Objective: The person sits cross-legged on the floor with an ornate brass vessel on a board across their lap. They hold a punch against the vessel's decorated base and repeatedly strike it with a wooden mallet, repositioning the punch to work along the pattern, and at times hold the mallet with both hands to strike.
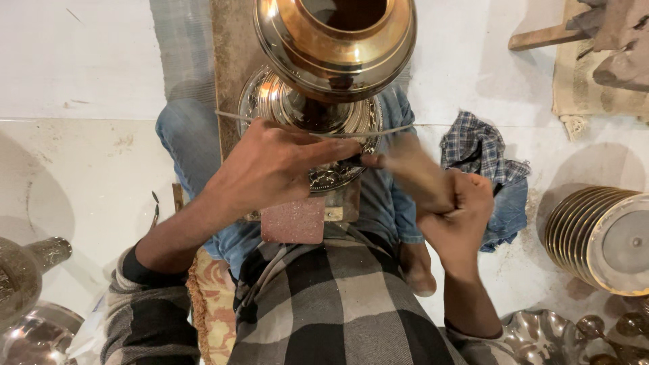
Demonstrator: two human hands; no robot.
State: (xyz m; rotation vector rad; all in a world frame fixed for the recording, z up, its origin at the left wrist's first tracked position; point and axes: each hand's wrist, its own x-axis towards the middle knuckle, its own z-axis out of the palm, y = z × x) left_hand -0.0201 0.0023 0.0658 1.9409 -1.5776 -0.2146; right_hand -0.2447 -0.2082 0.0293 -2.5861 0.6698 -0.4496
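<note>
The white floor (81,61) lies open at far left, and a smaller bare patch sits at far right beyond the checked cloth (481,150). The middle is crowded: the brass pot (334,47) and embossed plate (318,111) fill it, with both hands closed in over the plate. Stacked metal plates (598,236) block the right, and a dull metal vessel (23,270) blocks the near left corner.
</note>
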